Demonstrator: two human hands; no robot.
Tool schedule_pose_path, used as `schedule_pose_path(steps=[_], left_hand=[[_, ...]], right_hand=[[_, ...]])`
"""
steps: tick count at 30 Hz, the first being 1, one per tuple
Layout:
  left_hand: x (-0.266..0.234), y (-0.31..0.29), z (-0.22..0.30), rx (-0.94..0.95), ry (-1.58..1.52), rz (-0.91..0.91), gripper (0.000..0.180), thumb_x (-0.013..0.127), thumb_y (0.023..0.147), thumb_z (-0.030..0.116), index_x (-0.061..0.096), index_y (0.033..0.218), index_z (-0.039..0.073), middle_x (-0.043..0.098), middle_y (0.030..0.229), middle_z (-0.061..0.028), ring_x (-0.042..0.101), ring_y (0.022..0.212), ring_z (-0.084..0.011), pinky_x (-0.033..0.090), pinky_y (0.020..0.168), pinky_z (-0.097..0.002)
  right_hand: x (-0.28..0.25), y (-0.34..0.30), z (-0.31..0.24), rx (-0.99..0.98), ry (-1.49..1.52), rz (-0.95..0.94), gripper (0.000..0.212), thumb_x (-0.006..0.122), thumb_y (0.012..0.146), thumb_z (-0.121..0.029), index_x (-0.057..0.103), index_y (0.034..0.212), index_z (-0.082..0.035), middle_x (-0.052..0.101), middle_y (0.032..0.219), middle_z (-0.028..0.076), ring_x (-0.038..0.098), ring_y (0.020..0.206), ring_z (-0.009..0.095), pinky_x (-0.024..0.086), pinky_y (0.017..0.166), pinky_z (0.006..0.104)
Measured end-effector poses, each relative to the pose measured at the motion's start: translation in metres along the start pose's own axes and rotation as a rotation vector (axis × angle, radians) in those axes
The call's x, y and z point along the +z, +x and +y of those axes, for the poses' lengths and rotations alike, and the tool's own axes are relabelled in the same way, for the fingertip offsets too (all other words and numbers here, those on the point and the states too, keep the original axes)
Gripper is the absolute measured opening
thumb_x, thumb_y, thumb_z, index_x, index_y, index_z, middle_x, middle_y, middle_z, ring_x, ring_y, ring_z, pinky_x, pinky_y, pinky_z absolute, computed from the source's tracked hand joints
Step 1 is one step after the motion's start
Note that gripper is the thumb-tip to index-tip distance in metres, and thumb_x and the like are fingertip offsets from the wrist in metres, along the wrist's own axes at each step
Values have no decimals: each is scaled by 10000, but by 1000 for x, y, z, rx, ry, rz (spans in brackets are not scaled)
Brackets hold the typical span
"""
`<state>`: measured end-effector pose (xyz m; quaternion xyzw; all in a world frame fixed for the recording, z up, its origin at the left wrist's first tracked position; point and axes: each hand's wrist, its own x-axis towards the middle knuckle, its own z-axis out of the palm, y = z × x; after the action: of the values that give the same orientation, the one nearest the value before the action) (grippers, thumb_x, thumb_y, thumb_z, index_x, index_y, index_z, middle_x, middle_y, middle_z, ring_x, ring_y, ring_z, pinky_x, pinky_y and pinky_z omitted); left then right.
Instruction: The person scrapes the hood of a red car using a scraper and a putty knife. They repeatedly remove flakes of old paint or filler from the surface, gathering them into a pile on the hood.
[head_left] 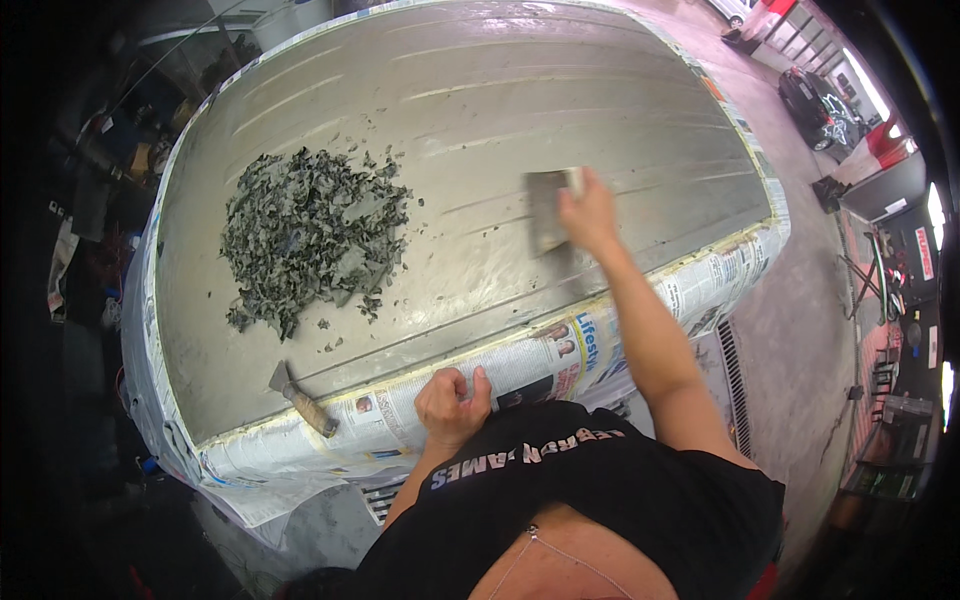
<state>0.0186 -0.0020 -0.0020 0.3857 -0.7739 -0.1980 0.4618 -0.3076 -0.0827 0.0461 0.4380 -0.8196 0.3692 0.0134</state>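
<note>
My right hand (pixel 590 215) is stretched far over the broad bare-metal vehicle roof (pixel 470 180), closed on a flat grey rectangular piece (pixel 545 210) with a pale edge. Motion blurs it; I cannot tell whether it is a wide scraper blade or a sheet. Close to my body, my left hand (pixel 453 405) rests on the newspaper-covered edge, fingers curled in with nothing visible in them. To its left, a short scraper (pixel 303 400) with a worn handle lies across the roof's near edge. A big heap of dark grey peeled paint flakes (pixel 315 235) sits on the roof's left half.
Newspaper masking (pixel 510 385) is taped along the near and right edges. Plastic sheeting (pixel 165 425) hangs at the left. Loose flakes are scattered around the heap. Beyond the roof's right side are the concrete floor (pixel 770 330), a dark car (pixel 820 108) and a folding stand (pixel 872 275).
</note>
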Motion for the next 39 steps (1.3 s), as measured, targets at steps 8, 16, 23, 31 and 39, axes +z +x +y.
schedule_pose_path(steps=[8, 16, 23, 31, 39], left_hand=[[-3, -8, -9, -10, -46, 2, 320, 806, 762, 111, 487, 759, 85, 476, 588, -35, 486, 433, -223, 395, 423, -339], [4, 1, -4, 6, -31, 19, 321, 805, 752, 101, 485, 760, 85, 463, 581, -36, 470, 426, -220, 380, 415, -335], [1, 1, -9, 34, -59, -7, 311, 792, 767, 88, 481, 768, 78, 454, 577, -29, 458, 422, -207, 371, 410, -328], [0, 2, -6, 5, -47, -32, 309, 779, 781, 85, 471, 767, 85, 437, 569, -24, 459, 425, -203, 369, 407, -325], [0, 7, -4, 19, -53, -25, 303, 785, 778, 82, 482, 783, 83, 439, 556, -26, 451, 414, -193, 353, 401, -319]], right_hand=[[-12, 18, -2, -23, 153, 20, 463, 665, 876, -149, 574, 1246, 114, 695, 1027, 320, 676, 1015, 479, 536, 907, 456], [14, -12, -76, 77, 180, -266, 575, 662, 889, -178, 515, 1343, 143, 630, 1220, 354, 607, 1198, 458, 462, 1063, 461], [-19, 21, 0, 44, 163, -129, 366, 663, 884, -137, 594, 1181, 65, 695, 1079, 288, 668, 1048, 444, 508, 887, 473], [-18, 21, -24, -16, -2, -268, 406, 689, 877, -108, 486, 1190, 49, 656, 827, 326, 648, 863, 517, 502, 782, 513], [-13, 17, -30, -30, 26, -210, 365, 684, 875, -91, 485, 1157, 30, 659, 810, 317, 643, 816, 520, 498, 741, 516]])
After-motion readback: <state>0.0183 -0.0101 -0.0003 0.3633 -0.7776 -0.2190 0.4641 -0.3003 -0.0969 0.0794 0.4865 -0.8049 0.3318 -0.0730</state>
